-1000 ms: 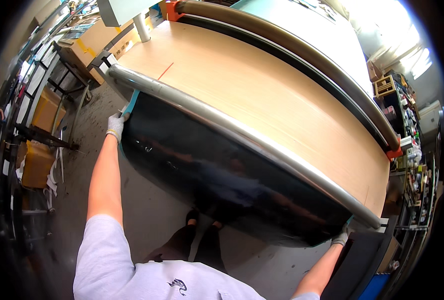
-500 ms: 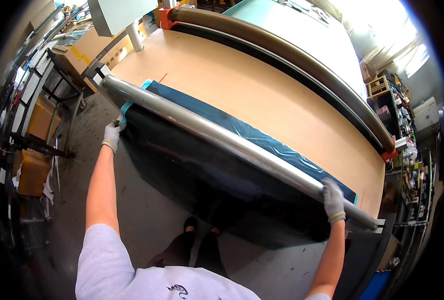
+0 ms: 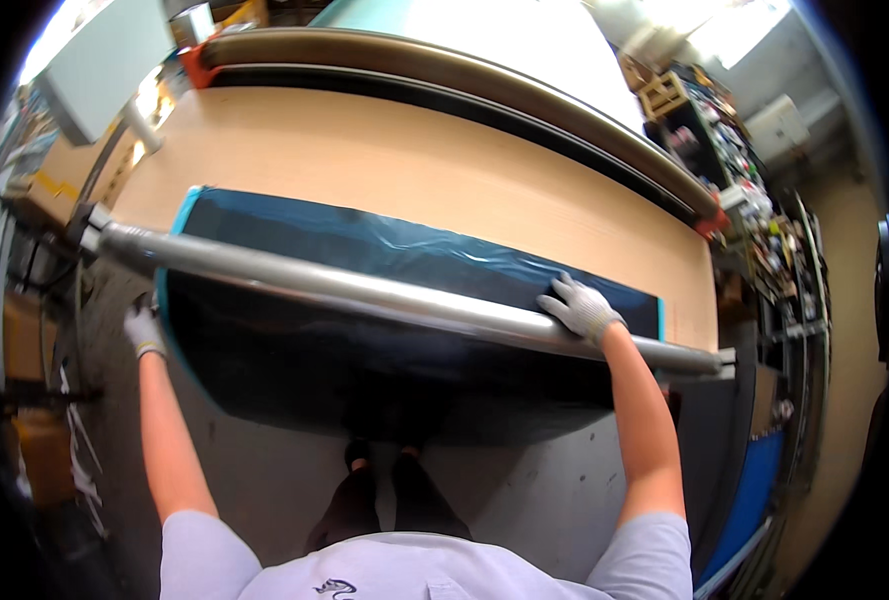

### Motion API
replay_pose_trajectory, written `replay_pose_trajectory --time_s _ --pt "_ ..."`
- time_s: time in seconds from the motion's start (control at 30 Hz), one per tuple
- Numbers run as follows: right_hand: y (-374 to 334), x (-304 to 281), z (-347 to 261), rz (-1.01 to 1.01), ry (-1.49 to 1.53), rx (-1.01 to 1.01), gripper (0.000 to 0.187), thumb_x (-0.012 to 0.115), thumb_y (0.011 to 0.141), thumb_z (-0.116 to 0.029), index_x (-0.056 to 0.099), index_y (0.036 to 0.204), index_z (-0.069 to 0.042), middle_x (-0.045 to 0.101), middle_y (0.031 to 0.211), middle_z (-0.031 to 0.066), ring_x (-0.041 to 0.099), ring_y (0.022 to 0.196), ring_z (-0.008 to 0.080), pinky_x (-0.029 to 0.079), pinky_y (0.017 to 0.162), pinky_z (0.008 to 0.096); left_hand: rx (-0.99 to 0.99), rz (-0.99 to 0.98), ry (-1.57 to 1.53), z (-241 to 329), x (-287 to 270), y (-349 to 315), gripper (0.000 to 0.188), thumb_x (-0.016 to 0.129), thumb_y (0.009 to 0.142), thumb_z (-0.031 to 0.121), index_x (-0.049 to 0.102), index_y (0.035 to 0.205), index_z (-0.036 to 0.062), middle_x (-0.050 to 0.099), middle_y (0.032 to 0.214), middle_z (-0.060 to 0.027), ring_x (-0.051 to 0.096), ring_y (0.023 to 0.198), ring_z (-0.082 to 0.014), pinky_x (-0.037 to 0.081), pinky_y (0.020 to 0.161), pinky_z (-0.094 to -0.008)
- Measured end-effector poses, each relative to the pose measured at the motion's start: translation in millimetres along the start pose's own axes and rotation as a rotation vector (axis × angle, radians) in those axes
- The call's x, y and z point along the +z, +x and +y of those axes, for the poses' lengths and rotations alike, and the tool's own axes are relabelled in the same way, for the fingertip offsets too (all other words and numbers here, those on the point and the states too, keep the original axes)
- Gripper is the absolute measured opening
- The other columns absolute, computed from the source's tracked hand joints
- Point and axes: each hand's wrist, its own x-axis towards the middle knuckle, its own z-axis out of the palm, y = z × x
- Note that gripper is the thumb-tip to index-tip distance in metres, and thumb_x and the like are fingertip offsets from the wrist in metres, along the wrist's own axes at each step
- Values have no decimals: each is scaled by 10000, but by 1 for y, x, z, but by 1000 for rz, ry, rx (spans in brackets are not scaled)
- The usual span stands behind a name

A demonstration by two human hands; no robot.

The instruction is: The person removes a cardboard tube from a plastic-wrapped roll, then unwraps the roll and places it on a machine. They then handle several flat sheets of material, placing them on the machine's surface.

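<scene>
A large glossy black sheet [image 3: 384,350] with thin turquoise side edges hangs down in front of me. It passes beneath a long silver metal bar [image 3: 364,290], and its far part lies slightly rippled on a wood-coloured board [image 3: 394,165]. My right hand [image 3: 582,308], in a pale knit glove, reaches over the bar with fingers spread on the sheet. My left hand [image 3: 144,328], gloved too, is closed just outside the sheet's left edge. Something small and dark shows at its fingertips, too blurred to name.
A brown roller [image 3: 464,85] with orange end brackets spans the board's far side. A grey box on a post [image 3: 104,75] stands at the far left. Loaded shelves [image 3: 764,230] line the right, and cartons [image 3: 44,455] sit on the left.
More of the sheet lies beyond the bar now. My right hand has gone from the bar onto the sheet and spread its fingers. My left hand has come slightly away from the sheet's edge.
</scene>
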Motion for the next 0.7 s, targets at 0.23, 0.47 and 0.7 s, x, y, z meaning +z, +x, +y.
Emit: replay_pose_trajectory --time_s 0.23,0.47,0.7 --pt "57 -30 29 37 133 297 936 557 791 -749 542 1320 23 404 1482 241 487 1297 378 422 1060 424 536 -130 200 203 81 -78 263 614 963 171 652 1135 -24 674 1094 -113 621 1012 -195 472 932 -321" --pt "143 -58 78 59 231 331 998 704 729 -680 472 1367 52 315 1533 240 358 1395 377 365 1114 457 619 -1056 406 326 156 -183 213 668 852 160 714 964 -15 703 912 -175 684 850 -294 529 792 -359" --pt "219 -74 119 275 264 482 1079 785 681 -610 356 1453 8 295 1552 204 337 1411 357 362 1114 478 829 -1260 1007 342 219 -245 827 684 782 546 435 1446 120 483 1391 -303 547 1216 -422 445 1022 -442"
